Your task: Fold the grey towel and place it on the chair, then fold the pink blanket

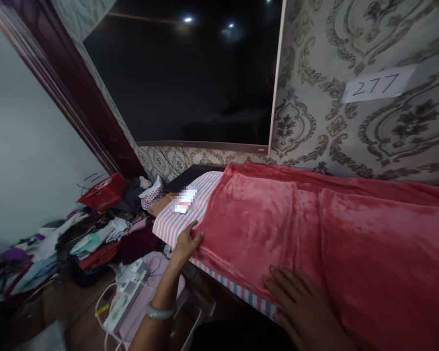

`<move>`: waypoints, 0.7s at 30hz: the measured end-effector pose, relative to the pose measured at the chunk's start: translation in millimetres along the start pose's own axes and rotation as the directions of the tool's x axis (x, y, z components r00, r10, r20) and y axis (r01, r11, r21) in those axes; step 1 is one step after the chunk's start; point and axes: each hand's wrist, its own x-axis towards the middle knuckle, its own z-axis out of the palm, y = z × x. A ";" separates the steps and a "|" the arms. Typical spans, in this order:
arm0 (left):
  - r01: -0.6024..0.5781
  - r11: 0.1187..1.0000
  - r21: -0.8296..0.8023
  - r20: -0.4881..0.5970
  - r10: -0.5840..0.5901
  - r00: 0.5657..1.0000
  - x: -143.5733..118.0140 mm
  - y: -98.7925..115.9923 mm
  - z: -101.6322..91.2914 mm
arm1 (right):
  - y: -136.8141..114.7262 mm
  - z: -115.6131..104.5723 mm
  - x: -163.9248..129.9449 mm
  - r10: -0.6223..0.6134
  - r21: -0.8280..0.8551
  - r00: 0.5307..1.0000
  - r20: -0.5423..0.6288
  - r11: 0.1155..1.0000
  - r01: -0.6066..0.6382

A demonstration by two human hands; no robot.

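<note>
A plush red blanket (249, 219) lies on a surface covered with a striped cloth (171, 222), its left part folded over in layers. My left hand (187, 243) is at the blanket's near left corner, fingers spread, with the thumb against the edge. I cannot see it gripping any fabric. Flat on the near part of the blanket rests my right hand (296, 297), its fingers stretched out. Beyond my left hand, a bright phone-like object (186, 201), blurred by pixels, lies on the striped cloth.
A large dark television (197, 73) hangs on the patterned wall, beside a paper marked 277 (379, 84). On the left are piled clothes (102, 243) and a red bag (104, 192). A white power strip (126, 297) with cables lies on a pink stool (155, 278).
</note>
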 end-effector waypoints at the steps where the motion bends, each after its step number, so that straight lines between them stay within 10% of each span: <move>1: 0.034 0.996 -0.079 0.044 -0.031 0.999 0.5 -1.1 -1.9 | 0.6 -5.4 2.1 -0.011 0.012 1.000 0.007 1.000 0.011; 6: 0.055 0.950 -0.306 0.162 -0.004 0.987 -0.7 19.0 -16.9 | -8.0 -33.9 30.2 0.110 0.163 0.987 0.119 0.978 -0.129; 11: -0.237 0.950 -0.202 0.103 0.261 0.960 3.2 90.9 -14.9 | -41.9 -45.6 101.4 0.232 0.459 0.952 0.201 0.836 -0.301; 16: -0.469 0.871 -0.147 0.201 0.491 0.848 -0.5 165.2 2.3 | -51.8 -38.2 164.0 0.429 0.639 0.895 -0.118 0.723 -0.262; 21: -0.535 0.771 -0.345 0.283 0.629 0.724 51.5 175.2 17.4 | -24.9 -36.3 175.0 0.560 0.697 0.795 -0.234 0.667 -0.264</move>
